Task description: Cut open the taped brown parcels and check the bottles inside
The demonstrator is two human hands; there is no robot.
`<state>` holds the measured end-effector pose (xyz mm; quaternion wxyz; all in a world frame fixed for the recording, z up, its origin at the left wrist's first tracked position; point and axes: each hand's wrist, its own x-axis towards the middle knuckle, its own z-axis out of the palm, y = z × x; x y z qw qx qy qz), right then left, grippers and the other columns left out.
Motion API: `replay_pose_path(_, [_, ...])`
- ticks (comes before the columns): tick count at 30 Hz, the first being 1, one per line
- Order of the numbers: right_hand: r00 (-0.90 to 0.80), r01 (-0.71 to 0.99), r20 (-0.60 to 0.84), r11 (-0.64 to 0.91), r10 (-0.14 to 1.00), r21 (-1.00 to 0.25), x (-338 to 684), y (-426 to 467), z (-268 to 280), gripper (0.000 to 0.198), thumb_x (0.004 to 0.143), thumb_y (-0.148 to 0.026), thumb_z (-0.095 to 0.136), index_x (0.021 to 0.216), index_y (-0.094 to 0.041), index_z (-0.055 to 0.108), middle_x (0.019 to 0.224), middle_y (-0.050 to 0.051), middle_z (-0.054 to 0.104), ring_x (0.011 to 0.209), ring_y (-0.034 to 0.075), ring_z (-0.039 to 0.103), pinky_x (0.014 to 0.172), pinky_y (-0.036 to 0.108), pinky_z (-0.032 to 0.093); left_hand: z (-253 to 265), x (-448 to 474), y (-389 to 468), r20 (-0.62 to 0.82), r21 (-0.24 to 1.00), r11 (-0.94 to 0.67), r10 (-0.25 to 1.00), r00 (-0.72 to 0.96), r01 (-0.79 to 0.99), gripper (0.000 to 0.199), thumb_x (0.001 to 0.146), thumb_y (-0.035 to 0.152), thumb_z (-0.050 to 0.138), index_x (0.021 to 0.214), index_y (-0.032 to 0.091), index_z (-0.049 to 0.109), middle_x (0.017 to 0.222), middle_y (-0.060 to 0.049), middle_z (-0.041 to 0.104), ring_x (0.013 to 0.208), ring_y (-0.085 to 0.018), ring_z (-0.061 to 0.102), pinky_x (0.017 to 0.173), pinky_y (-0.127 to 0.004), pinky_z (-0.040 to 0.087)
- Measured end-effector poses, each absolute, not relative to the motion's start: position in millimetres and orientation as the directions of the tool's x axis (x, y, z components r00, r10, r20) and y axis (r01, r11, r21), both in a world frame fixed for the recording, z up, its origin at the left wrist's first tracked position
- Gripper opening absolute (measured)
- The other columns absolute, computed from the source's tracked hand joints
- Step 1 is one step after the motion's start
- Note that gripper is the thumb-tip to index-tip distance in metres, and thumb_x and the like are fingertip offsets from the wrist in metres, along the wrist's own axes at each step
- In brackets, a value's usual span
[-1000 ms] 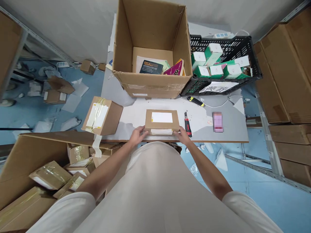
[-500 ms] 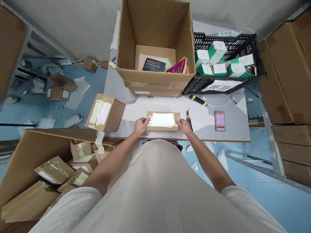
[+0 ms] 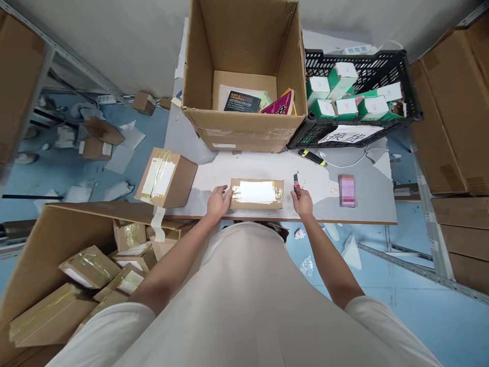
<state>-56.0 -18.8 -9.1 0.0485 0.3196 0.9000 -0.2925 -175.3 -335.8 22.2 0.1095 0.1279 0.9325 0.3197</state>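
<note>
A small taped cardboard box (image 3: 237, 204) with a white label lies flat near the table's front edge. My left hand (image 3: 219, 202) is at its left end, fingers apart and not wrapped round it; whether the fingertips touch the box I cannot tell. On the other side my right hand (image 3: 303, 202) grips a red and black utility knife (image 3: 296, 182), its tip pointing away from me. The knife is a short way right of the box.
A big open carton (image 3: 244, 130) with books stands at the back, beside a black crate (image 3: 344, 136) of green-and-white boxes. A yellow-black cutter (image 3: 312, 157) lies before the crate. At left are a taped parcel (image 3: 182, 183) and a large carton (image 3: 28, 270) of parcels.
My right hand has let go of the box's right end, moved right and taken hold of the utility knife. The left hand has loosened its grip on the left end.
</note>
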Motion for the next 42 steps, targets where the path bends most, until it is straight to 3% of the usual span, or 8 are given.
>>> replay_pose_path(3, [-0.72, 0.694, -0.327, 0.642, 0.613, -0.325, -45, -10, -27, 0.056, 0.077, -0.05, 0.058, 0.12, -0.015, 0.049, 0.118, 0.018, 0.053, 0.11, 0.03, 0.051, 0.089, 0.042, 0.043, 27, -157, -333, 0.117, 0.595, 0.653, 0.506, -0.854, 0.468, 0.041, 0.089, 0.044, 0.047, 0.118, 0.016, 0.058, 0.126, -0.016, 0.056, 0.12, -0.029, 0.05, 0.102, -0.045, 0.039])
replay_pose_path(6, [-0.706, 0.701, -0.385, 0.666, 0.595, -0.255, -44, -9, -40, 0.056, 0.077, -0.042, 0.06, 0.124, -0.016, 0.044, 0.12, 0.018, 0.051, 0.109, 0.029, 0.052, 0.086, 0.041, 0.045, 25, -137, -320, 0.188, 0.537, 0.465, 0.748, -0.637, 0.704, 0.036, 0.089, 0.037, 0.05, 0.119, 0.019, 0.058, 0.127, -0.014, 0.057, 0.125, -0.028, 0.047, 0.105, -0.048, 0.038])
replay_pose_path(13, [-0.806, 0.588, -0.254, 0.669, 0.535, -0.455, -69, -2, 10, 0.059, 0.087, -0.019, 0.03, 0.145, -0.011, 0.021, 0.134, 0.019, 0.045, 0.12, 0.027, 0.049, 0.097, 0.043, 0.041, -7, -127, -305, 0.199, 0.501, 0.403, 0.808, -0.555, 0.766, 0.041, 0.093, 0.01, 0.032, 0.127, 0.019, 0.053, 0.129, -0.012, 0.059, 0.129, -0.024, 0.046, 0.108, -0.049, 0.037])
replay_pose_path(16, [-0.983, 0.181, -0.131, 0.845, 0.132, -0.504, -89, -20, 57, 0.059, 0.091, -0.024, 0.031, 0.148, -0.018, 0.019, 0.141, 0.013, 0.042, 0.122, 0.025, 0.047, 0.097, 0.04, 0.042, -13, -131, -307, 0.212, 0.529, 0.38, 0.806, -0.552, 0.759, 0.044, 0.092, 0.007, 0.031, 0.129, 0.019, 0.052, 0.13, -0.012, 0.058, 0.131, -0.023, 0.045, 0.109, -0.049, 0.037])
replay_pose_path(19, [-0.9, -0.211, -0.263, 0.874, -0.349, -0.438, -112, -56, 88, 0.056, 0.093, -0.023, 0.034, 0.148, -0.031, 0.025, 0.125, 0.008, 0.055, 0.105, 0.022, 0.057, 0.085, 0.034, 0.047, -15, -133, -307, 0.231, 0.552, 0.342, 0.814, -0.533, 0.76, 0.041, 0.093, 0.01, 0.031, 0.127, 0.018, 0.053, 0.128, -0.013, 0.059, 0.13, -0.022, 0.045, 0.108, -0.049, 0.039])
replay_pose_path(22, [-0.779, -0.4, -0.37, 0.855, -0.507, -0.329, -129, -86, 96, 0.06, 0.091, -0.015, 0.036, 0.146, -0.037, 0.027, 0.112, 0.006, 0.059, 0.097, 0.021, 0.06, 0.079, 0.03, 0.046, -16, -134, -307, 0.243, 0.582, 0.31, 0.817, -0.524, 0.752, 0.038, 0.095, 0.013, 0.031, 0.125, 0.017, 0.055, 0.126, -0.013, 0.06, 0.129, -0.021, 0.046, 0.108, -0.049, 0.04])
replay_pose_path(31, [-0.749, -0.493, -0.452, 0.863, -0.485, -0.108, -133, -104, 103, 0.065, 0.091, -0.009, 0.032, 0.148, -0.039, 0.02, 0.115, 0.01, 0.057, 0.093, 0.023, 0.06, 0.073, 0.031, 0.044, -18, -135, -305, 0.268, 0.584, 0.295, 0.809, -0.522, 0.757, 0.037, 0.096, 0.016, 0.031, 0.122, 0.015, 0.056, 0.12, -0.013, 0.063, 0.127, -0.021, 0.048, 0.106, -0.047, 0.044])
replay_pose_path(42, [-0.752, -0.495, -0.468, 0.867, -0.464, -0.064, -133, -109, 101, 0.063, 0.092, -0.012, 0.032, 0.148, -0.04, 0.019, 0.116, 0.012, 0.057, 0.089, 0.023, 0.061, 0.068, 0.031, 0.041, -16, -138, -305, 0.202, 0.651, 0.312, 0.807, -0.555, 0.692, 0.038, 0.095, 0.017, 0.032, 0.126, 0.017, 0.054, 0.124, -0.013, 0.061, 0.128, -0.021, 0.047, 0.109, -0.048, 0.04])
